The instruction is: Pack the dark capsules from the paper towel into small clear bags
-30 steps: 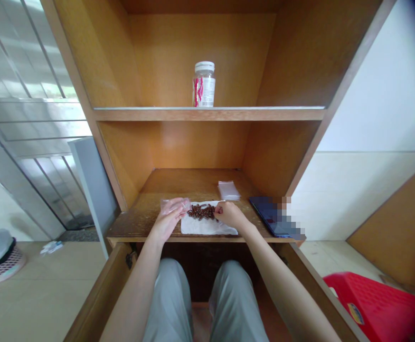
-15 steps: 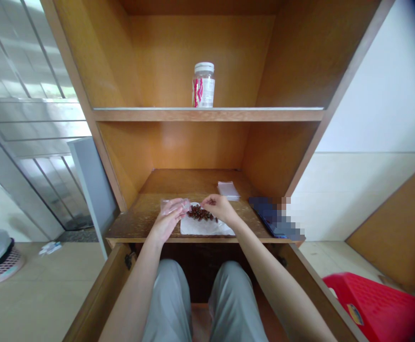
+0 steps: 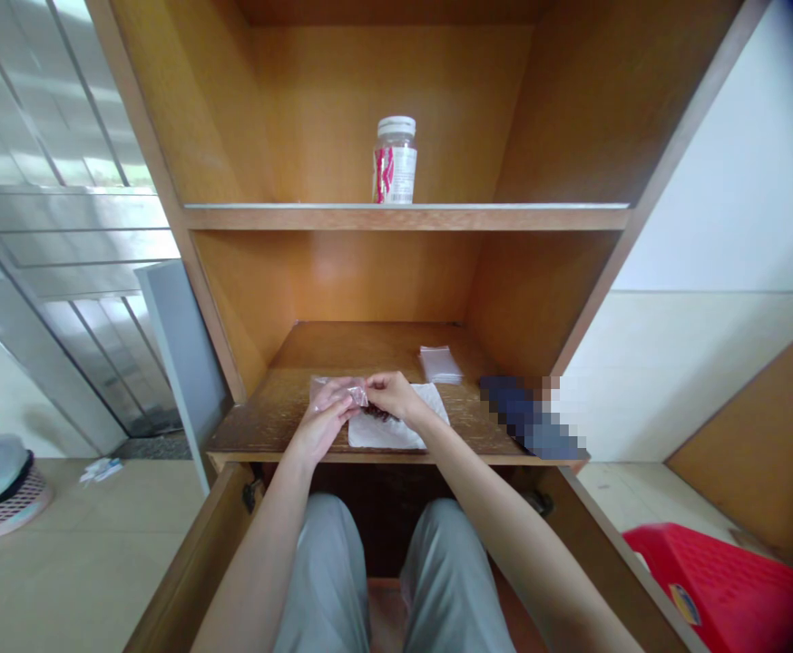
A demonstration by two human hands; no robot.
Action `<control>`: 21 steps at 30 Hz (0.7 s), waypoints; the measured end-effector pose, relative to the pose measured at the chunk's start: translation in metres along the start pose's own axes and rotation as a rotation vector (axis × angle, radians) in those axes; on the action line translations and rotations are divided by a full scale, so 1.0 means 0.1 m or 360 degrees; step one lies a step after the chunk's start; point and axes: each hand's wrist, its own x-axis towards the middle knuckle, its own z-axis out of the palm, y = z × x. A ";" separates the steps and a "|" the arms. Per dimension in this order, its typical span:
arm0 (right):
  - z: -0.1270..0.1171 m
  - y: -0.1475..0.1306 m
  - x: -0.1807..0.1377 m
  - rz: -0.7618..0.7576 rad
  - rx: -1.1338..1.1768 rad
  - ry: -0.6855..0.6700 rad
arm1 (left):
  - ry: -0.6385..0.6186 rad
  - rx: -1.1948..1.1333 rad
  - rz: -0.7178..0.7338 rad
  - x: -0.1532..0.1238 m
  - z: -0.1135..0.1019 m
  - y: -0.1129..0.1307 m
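Observation:
My left hand (image 3: pixel 319 419) holds a small clear plastic bag (image 3: pixel 337 390) over the front of the lower wooden shelf (image 3: pixel 267 417). My right hand (image 3: pixel 389 395) is pinched at the mouth of that bag, fingers closed on something too small to make out. Just under my right hand lies a white paper (image 3: pixel 396 426) with a pile of small dark brown pieces (image 3: pixel 375 413), mostly hidden by the hand.
A stack of small clear bags (image 3: pixel 440 364) lies farther back on the shelf. A dark blue flat object (image 3: pixel 515 413) rests at the right. A white-capped jar (image 3: pixel 395 160) stands on the upper shelf. A red plastic stool (image 3: pixel 716 580) sits at lower right.
My right hand moved left from the right end of the brown pile to the mouth of the bag held by my left hand. The left hand stayed in place.

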 end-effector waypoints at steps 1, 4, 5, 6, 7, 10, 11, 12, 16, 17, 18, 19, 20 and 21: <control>0.00 0.00 0.00 -0.0013 -0.0006 0.0005 | -0.0017 0.0000 0.0002 0.00 0.00 0.00; -0.02 -0.02 -0.02 -0.0065 -0.0035 -0.0023 | -0.0004 -0.0025 -0.0002 0.00 0.00 0.00; -0.04 -0.04 -0.03 -0.0078 -0.0050 -0.0039 | 0.0022 -0.0043 -0.0010 0.01 0.00 -0.01; -0.07 -0.06 -0.04 -0.0090 -0.0071 -0.0045 | 0.0055 -0.0066 -0.0019 0.01 -0.01 -0.01; -0.10 -0.08 -0.04 -0.0103 -0.0097 -0.0036 | 0.0089 -0.0097 -0.0030 0.02 -0.01 -0.01; -0.29 -0.08 -0.07 -0.0122 -0.0219 0.0093 | 0.0158 -0.0222 -0.0066 0.04 -0.02 -0.01; -0.37 -0.05 -0.08 -0.0103 -0.0279 0.0158 | 0.0169 -0.0262 -0.0074 0.04 -0.03 -0.01; -0.46 -0.02 -0.10 -0.0070 -0.0355 0.0217 | 0.0179 -0.0294 -0.0082 0.05 -0.04 -0.01; -0.78 0.16 -0.18 0.0011 -0.0798 0.0358 | 0.0228 -0.0376 -0.0120 0.07 -0.10 -0.03; -0.82 0.20 -0.22 0.0066 -0.0914 0.0335 | 0.0237 -0.0398 -0.0133 0.08 -0.12 -0.03; -0.86 0.22 -0.25 0.0126 -0.1017 0.0304 | 0.0243 -0.0423 -0.0147 0.09 -0.13 -0.04; -0.87 0.24 -0.28 0.0178 -0.1110 0.0268 | 0.0249 -0.0448 -0.0160 0.10 -0.14 -0.04; -0.88 0.26 -0.31 0.0221 -0.1186 0.0234 | 0.0260 -0.0473 -0.0171 0.10 -0.15 -0.04; -0.88 0.26 -0.33 0.0256 -0.1249 0.0211 | 0.0276 -0.0499 -0.0181 0.10 -0.15 -0.03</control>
